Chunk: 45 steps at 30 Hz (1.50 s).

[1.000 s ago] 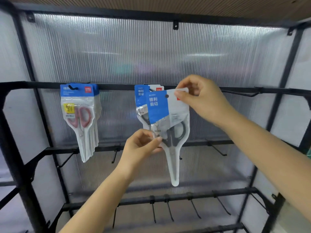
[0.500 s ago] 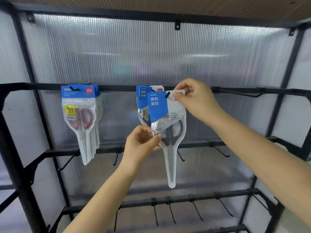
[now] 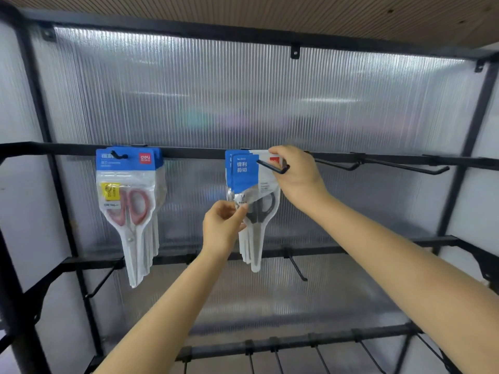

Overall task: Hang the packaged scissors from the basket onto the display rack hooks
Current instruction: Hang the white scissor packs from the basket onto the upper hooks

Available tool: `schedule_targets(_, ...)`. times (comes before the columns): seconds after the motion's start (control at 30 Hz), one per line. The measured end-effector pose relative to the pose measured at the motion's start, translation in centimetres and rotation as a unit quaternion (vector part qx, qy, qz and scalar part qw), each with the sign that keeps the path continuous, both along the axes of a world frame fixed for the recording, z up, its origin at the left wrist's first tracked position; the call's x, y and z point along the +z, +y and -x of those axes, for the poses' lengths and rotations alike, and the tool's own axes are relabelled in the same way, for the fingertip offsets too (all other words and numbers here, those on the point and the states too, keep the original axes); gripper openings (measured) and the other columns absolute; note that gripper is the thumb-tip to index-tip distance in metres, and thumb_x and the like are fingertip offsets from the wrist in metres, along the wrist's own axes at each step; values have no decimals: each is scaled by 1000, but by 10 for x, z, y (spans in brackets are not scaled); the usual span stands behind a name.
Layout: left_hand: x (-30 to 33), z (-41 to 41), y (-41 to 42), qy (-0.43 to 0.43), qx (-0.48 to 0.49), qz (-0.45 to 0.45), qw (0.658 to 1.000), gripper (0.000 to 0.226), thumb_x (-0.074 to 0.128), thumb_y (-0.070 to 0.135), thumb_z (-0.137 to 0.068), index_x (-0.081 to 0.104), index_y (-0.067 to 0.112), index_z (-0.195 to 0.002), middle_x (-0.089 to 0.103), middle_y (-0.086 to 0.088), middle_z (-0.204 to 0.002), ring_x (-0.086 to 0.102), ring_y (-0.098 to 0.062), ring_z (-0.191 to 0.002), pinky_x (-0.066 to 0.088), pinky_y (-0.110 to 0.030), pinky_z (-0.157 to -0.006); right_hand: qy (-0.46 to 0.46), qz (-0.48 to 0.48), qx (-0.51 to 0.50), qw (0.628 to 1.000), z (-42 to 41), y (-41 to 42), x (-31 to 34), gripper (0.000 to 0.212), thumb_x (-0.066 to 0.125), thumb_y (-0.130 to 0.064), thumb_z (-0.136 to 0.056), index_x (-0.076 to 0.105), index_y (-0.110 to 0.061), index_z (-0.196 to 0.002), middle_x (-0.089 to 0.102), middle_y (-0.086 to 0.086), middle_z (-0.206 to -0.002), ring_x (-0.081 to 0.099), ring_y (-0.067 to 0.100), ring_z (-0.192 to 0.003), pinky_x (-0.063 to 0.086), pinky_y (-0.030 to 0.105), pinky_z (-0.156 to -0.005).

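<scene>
A blue-carded pack of black-handled scissors point(image 3: 252, 190) is threaded on a black rack hook point(image 3: 272, 167), hung upright against packs behind

Right hand point(image 3: 294, 176) covers the top right corner of the front scissors pack point(image 3: 253, 184), so the grip there isn't visible. Left hand point(image 3: 222, 225) hides the pack's lower left edge and part of the black handles. Packs behind it on the hook point(image 3: 272, 167) overlap; count unclear. Small print on the red-handled packs point(image 3: 127, 190) is too blurred to read. Both forearms are cut by the bottom and right edges. Lowest rail's hooks point(image 3: 275, 360) are cut off at the bottom.
</scene>
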<state>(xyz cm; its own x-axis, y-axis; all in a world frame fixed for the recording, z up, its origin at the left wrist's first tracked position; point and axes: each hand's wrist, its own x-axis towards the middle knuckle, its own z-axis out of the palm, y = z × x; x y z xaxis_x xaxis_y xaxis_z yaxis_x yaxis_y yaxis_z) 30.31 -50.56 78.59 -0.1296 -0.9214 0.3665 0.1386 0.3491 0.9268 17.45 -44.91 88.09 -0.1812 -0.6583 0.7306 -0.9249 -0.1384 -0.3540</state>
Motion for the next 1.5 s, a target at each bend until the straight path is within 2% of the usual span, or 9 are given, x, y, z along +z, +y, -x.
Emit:
schedule_targets(0.1,1,4,-18,-12,21,-11,1000,14,66,22,-88,57,11,-82,68,-11,-89,69,-23,-82,58,-34,-75,53,-77,-15,995,-2,-5,-8,49,43,-17,-99,31,-9,-145,29,4,-153,28,17,-138,30,32,-109)
schedule_targets(0.23,3,7,-29,-11,17,-9,1000,11,63,19,-90,56,14,-83,67,-12,-93,67,-23,-86,57,-28,-71,148,-130,-52,979,3,-21,-19,65,35,-29,-101,-4,-14,-151,-9,-2,-159,-2,13,-146,11,32,-119)
schedule_targets(0.57,6,9,-27,-126,134,60,981,23,67,28,-86,51,14,-94,54,3,-90,55,-17,-85,46,-28,-71,196,-88,-75,974,2,-9,-21,67,42,-25,-99,3,-7,-150,-5,6,-159,3,20,-146,12,33,-117)
schedule_targets(0.77,-4,13,9,-250,233,380,859,23,75,1,-72,60,-1,-89,60,-17,-95,56,-34,-83,44,-35,-64,203,-90,-96,970,16,30,-46,62,40,-27,-100,11,-6,-150,6,11,-158,10,23,-145,13,34,-117)
schedule_targets(0.93,-39,45,44,-286,117,514,800,21,60,13,-82,56,3,-100,63,-17,-102,58,-29,-93,51,-37,-75,184,-109,-140,967,44,74,-87,59,42,-26,-99,19,-4,-148,17,14,-156,20,25,-143,17,35,-115)
schedule_targets(1.2,-121,136,134,-440,-103,461,764,48,42,27,-84,62,-5,-112,61,-24,-120,62,-37,-108,44,-47,-95,109,-186,-277,936,119,192,-197,57,76,-22,-74,59,4,-121,61,19,-123,63,31,-106,53,44,-83)
schedule_targets(1.3,-160,168,184,-479,-187,424,745,47,51,26,-79,64,-6,-111,62,-24,-119,63,-37,-106,43,-45,-95,78,-230,-315,918,139,253,-248,46,67,-23,-75,64,2,-113,65,17,-115,67,29,-99,56,41,-77)
schedule_targets(1.4,-201,186,243,-489,-274,383,734,51,44,25,-95,42,-5,-136,40,-21,-144,39,-32,-134,24,-35,-114,25,-288,-347,892,145,320,-299,47,68,-23,-70,66,2,-110,67,17,-110,68,29,-93,56,38,-74)
schedule_targets(1.5,-252,198,298,-509,-343,347,709,56,35,31,-101,18,8,-149,16,-8,-157,14,-20,-145,9,-26,-115,-72,-349,-371,858,141,390,-351,57,69,-22,-80,52,3,-129,55,19,-131,57,33,-116,47,43,-95)
